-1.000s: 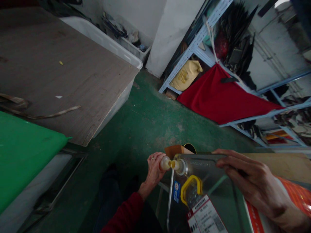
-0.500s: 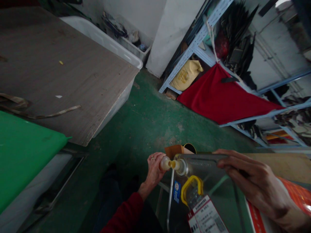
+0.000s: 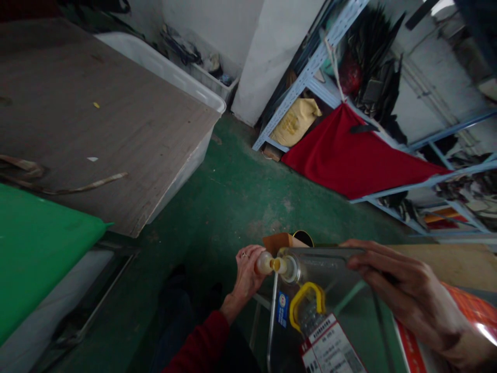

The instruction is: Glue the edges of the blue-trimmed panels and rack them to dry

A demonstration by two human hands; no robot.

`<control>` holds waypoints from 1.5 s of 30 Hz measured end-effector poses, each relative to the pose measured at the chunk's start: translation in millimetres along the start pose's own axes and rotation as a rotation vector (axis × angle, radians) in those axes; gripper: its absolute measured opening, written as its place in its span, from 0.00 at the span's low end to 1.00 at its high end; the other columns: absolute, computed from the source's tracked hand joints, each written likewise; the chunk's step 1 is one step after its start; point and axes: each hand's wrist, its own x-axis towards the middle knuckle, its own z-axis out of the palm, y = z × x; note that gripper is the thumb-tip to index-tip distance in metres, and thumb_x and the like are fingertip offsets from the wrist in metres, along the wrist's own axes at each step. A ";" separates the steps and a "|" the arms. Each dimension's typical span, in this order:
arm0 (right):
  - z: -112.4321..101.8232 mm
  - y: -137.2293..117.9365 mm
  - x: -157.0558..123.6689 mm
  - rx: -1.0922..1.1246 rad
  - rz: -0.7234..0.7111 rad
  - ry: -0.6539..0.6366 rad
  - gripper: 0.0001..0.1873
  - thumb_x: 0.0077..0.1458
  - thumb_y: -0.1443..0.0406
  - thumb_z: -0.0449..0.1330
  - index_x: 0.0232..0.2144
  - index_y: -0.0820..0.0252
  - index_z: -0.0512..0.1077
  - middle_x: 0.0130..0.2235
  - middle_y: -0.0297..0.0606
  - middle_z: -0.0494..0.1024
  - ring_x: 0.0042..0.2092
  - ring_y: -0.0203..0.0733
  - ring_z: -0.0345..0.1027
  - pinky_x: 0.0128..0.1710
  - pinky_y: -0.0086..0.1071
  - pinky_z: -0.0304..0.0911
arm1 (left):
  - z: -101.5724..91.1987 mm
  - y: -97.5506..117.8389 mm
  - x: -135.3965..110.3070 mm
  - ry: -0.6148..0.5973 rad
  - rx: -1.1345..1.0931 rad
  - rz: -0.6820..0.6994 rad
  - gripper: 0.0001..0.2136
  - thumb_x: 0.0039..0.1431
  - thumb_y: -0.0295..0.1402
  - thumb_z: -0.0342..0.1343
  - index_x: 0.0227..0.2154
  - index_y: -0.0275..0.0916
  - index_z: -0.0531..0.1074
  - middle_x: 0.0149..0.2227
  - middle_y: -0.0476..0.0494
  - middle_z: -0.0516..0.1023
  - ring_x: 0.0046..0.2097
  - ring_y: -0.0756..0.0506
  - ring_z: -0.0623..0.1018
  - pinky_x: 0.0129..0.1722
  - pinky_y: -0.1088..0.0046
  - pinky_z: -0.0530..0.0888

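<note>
My left hand (image 3: 246,272) is wrapped around a small translucent bottle (image 3: 264,263), its mouth turned toward the can's spout. A large rectangular metal can (image 3: 330,264) lies tipped over, and yellowish liquid (image 3: 276,264) shows between its white spout (image 3: 290,268) and the bottle mouth. My right hand (image 3: 407,290) grips the can along its upper edge, the thumb hidden. On the can's end are a yellow carrying handle (image 3: 295,305), a small blue sticker (image 3: 283,309) and a white-and-red paper label (image 3: 332,347).
Behind the can stand a brown cardboard piece (image 3: 277,241) and a dark round container (image 3: 303,238). Left is a wooden board (image 3: 128,119) over a white bin, with a green cover (image 3: 42,233) nearer. Blue metal shelving (image 3: 287,111) with a red cloth (image 3: 345,155) stands ahead right.
The view has shifted very slightly. Both hands, the bottle and the tipped can keep nearly the same positions.
</note>
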 end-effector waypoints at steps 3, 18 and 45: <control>-1.6 2.2 -0.8 0.017 0.015 0.005 0.11 0.57 0.63 0.51 0.30 0.53 0.74 0.44 0.37 0.77 0.43 0.43 0.74 0.41 0.33 0.68 | -0.8 0.9 1.2 -0.001 0.001 0.006 0.26 0.47 0.41 0.64 0.49 0.41 0.65 0.47 0.39 0.74 0.51 0.38 0.71 0.52 0.57 0.62; -12.2 21.5 -3.9 0.015 -0.037 -0.028 0.10 0.56 0.63 0.54 0.30 0.53 0.75 0.44 0.39 0.78 0.42 0.45 0.75 0.40 0.31 0.71 | -5.6 5.7 1.5 -0.047 0.004 0.007 0.27 0.46 0.41 0.64 0.50 0.41 0.65 0.48 0.39 0.73 0.52 0.38 0.70 0.53 0.57 0.60; -52.4 32.1 -22.8 0.087 0.036 -0.020 0.11 0.56 0.62 0.54 0.29 0.53 0.76 0.45 0.38 0.78 0.44 0.46 0.74 0.41 0.32 0.71 | -29.6 44.0 21.9 -0.142 0.034 0.071 0.30 0.40 0.42 0.67 0.48 0.41 0.68 0.47 0.39 0.75 0.51 0.38 0.71 0.52 0.57 0.62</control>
